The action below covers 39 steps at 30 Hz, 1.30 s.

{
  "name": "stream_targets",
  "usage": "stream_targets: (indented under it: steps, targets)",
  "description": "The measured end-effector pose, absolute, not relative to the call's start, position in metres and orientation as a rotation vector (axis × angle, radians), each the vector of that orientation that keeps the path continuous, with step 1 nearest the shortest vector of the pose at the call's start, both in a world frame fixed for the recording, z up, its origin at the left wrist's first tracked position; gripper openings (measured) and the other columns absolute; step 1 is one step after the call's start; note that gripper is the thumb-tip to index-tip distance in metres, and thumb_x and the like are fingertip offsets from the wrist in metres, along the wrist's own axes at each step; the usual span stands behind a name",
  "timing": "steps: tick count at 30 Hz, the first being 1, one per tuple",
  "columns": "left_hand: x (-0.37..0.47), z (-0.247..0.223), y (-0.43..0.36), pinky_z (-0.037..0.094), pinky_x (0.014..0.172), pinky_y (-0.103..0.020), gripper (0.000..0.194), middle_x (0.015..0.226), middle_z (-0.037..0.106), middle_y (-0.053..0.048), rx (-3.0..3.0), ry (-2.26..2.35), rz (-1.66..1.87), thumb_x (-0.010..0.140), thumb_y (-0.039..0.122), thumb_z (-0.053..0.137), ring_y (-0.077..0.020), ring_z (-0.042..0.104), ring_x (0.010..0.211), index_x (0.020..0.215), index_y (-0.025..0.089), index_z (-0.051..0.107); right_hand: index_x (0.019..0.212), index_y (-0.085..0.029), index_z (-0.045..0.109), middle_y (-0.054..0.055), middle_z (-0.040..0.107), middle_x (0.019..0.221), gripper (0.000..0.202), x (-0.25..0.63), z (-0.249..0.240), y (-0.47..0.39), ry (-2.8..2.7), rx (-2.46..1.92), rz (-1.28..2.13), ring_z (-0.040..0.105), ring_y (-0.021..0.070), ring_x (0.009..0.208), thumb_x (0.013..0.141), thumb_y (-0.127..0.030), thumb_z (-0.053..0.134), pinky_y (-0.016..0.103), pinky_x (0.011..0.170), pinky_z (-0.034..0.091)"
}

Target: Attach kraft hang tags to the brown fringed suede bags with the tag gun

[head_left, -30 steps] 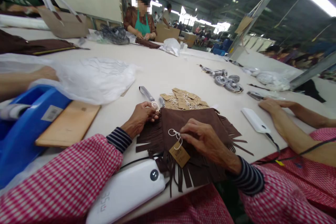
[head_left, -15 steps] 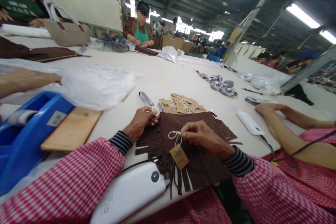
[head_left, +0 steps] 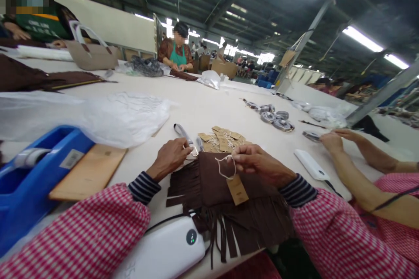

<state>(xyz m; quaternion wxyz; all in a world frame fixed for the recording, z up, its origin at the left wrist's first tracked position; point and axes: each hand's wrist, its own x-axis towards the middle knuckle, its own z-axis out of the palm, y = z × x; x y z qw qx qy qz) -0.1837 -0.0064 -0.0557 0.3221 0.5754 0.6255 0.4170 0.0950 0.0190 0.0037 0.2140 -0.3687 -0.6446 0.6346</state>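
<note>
A dark brown fringed bag [head_left: 212, 183] lies flat at the table's near edge. My right hand [head_left: 258, 163] pinches the white string [head_left: 225, 168] of a kraft tag [head_left: 238, 190], which hangs over the bag. At the bag's upper left corner, my left hand [head_left: 172, 157] has its fingers closed around a metal ring [head_left: 194, 151] at the end of a grey strap [head_left: 182, 132]. Behind the bag is a pile of kraft tags [head_left: 224, 139] with white strings.
A white power bank [head_left: 163, 248], a gold phone [head_left: 88, 172] and a blue tape dispenser [head_left: 70, 139] lie at left. Coiled straps [head_left: 278, 121] sit farther back. Another person's hands [head_left: 337, 141] are at right, beside a second power bank [head_left: 310, 163]. People work beyond.
My right hand has lifted slightly, and the tag has swung right and turned. My left hand has shifted slightly left. The other person's arm at far left has left the white plastic.
</note>
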Motion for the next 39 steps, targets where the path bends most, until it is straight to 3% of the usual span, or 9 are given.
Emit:
stream_targets:
  steps: [5, 11, 18, 23, 31, 39]
  targets:
    - [-0.175, -0.024, -0.020, 0.040, 0.057, -0.024, 0.017, 0.069, 0.067, -0.003, 1.626, 1.302, 1.166, 0.084, 0.034, 0.067, -0.0182, 0.062, 0.063, 0.078, 0.019, 0.073, 0.074, -0.013, 0.064, 0.007, 0.072, 0.082, 0.030, 0.076, -0.009, 0.024, -1.626, -0.942, 1.990, 0.030, 0.0020, 0.044, 0.078, -0.039, 0.079, 0.020, 0.039, 0.011]
    - [-0.155, -0.021, -0.033, 0.043, 0.071, -0.026, 0.019, 0.086, 0.074, -0.005, 1.783, 1.040, 1.096, 0.085, 0.035, 0.068, -0.0199, 0.062, 0.079, 0.085, 0.020, 0.079, 0.076, -0.013, 0.063, 0.006, 0.072, 0.079, 0.030, 0.062, -0.016, 0.018, -1.591, -0.835, 2.006, 0.038, 0.0019, 0.043, 0.077, -0.038, 0.081, 0.019, 0.039, 0.013]
    - [-0.148, -0.030, -0.027, 0.040, 0.060, -0.025, 0.022, 0.067, 0.062, -0.001, 1.490, 0.971, 1.121, 0.085, 0.036, 0.065, -0.0138, 0.054, 0.061, 0.074, 0.016, 0.066, 0.085, -0.015, 0.061, 0.001, 0.066, 0.067, 0.035, 0.058, -0.019, 0.012, -1.586, -0.852, 1.951, 0.041, 0.0037, 0.041, 0.080, -0.047, 0.077, 0.018, 0.038, 0.016]
    - [-0.148, -0.025, -0.029, 0.041, 0.056, -0.023, 0.025, 0.064, 0.059, 0.000, 1.399, 0.974, 1.096, 0.079, 0.037, 0.070, -0.0113, 0.052, 0.056, 0.070, 0.015, 0.063, 0.081, -0.014, 0.067, -0.003, 0.058, 0.064, 0.032, 0.066, -0.005, 0.005, -1.793, -0.970, 1.684, 0.045, 0.0055, 0.050, 0.078, -0.044, 0.079, 0.017, 0.044, 0.028]
    - [-0.155, -0.028, -0.025, 0.039, 0.055, -0.023, 0.025, 0.062, 0.062, 0.000, 1.472, 1.091, 1.152, 0.080, 0.036, 0.068, -0.0114, 0.054, 0.056, 0.071, 0.014, 0.061, 0.071, -0.014, 0.063, -0.006, 0.044, 0.056, 0.030, 0.058, -0.014, 0.005, -1.833, -1.031, 1.507, 0.034, 0.0062, 0.049, 0.079, -0.041, 0.074, 0.022, 0.046, 0.022]
    - [-0.147, -0.043, -0.025, 0.039, 0.058, -0.023, 0.023, 0.065, 0.059, 0.000, 1.426, 1.001, 1.089, 0.082, 0.034, 0.065, -0.0115, 0.052, 0.060, 0.073, 0.013, 0.063, 0.079, -0.016, 0.066, -0.002, 0.052, 0.065, 0.032, 0.050, -0.023, 0.005, -1.738, -0.896, 1.517, 0.036, 0.0078, 0.054, 0.085, -0.046, 0.073, 0.023, 0.050, 0.025]
